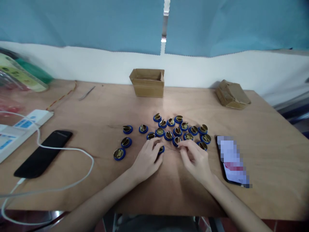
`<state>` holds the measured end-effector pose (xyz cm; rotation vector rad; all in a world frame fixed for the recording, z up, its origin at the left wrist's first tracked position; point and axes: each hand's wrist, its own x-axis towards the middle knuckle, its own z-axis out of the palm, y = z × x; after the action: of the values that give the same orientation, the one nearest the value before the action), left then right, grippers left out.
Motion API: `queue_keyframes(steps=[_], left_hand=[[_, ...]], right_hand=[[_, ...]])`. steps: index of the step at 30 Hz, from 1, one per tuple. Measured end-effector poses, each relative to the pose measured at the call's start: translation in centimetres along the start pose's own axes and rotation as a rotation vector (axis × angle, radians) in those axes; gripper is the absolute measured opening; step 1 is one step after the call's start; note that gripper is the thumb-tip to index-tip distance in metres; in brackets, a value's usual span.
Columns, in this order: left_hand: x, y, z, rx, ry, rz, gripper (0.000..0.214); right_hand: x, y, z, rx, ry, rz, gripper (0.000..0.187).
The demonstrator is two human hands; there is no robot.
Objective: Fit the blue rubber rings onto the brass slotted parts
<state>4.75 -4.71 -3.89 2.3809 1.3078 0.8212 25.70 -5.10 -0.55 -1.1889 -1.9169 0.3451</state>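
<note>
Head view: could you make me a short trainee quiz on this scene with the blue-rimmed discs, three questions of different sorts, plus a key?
1. Multiple choice: what stands behind the cluster of blue-rimmed discs, toward the back edge of the wooden table?
a) a glass jar
b) an open cardboard box
c) a desk lamp

2. True or false: a white cable is plugged into the black phone on the left.

3. Short answer: which is nearer the phone with the bright screen, the left hand or the right hand?

Key: 1: b. 2: true. 3: the right hand.
</note>
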Motion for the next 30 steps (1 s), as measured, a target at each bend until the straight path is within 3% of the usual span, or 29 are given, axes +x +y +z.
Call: queue_keyframes(steps=[3,9,12,19,24,27,30], left_hand=[[0.0,-0.2,0.2,0.010,0.049,-0.029,0.034],[0.3,-0.7,0.3,0.137,0.206,-0.057,0.027],[0.4,-0.7,0.1,0.172,0.232,-0.043,0.028],[0.2,0.2,-0.3,0.084,0.234,0.054,0.027],[-0.1,0.7,-0.3,-0.004,0.236,0.141,0.023],[-0.4,0.8,-0.4,-0.076,0.201,0.111,0.023],[-0.4,1.1,-0.9,-0.250,0.100,-0.018,0.023]], right_hand=[[0.2,0.5,0.0,-0.098,-0.039,0.079,0.014],[0.3,1.5,0.4,-0.259,-0.280,0.245,0.020],[0.2,1.6,0.5,-0.274,-0.308,0.269,0.016],[0.1,1.9,0.6,-0.275,-0.287,0.277,0.007],[-0.1,0.9,0.5,-0.088,-0.215,0.185,0.006],[-0.3,0.0,0.5,0.026,-0.134,0.076,0.006],[-0.7,-0.5,0.7,0.048,-0.044,-0.041,0.010]])
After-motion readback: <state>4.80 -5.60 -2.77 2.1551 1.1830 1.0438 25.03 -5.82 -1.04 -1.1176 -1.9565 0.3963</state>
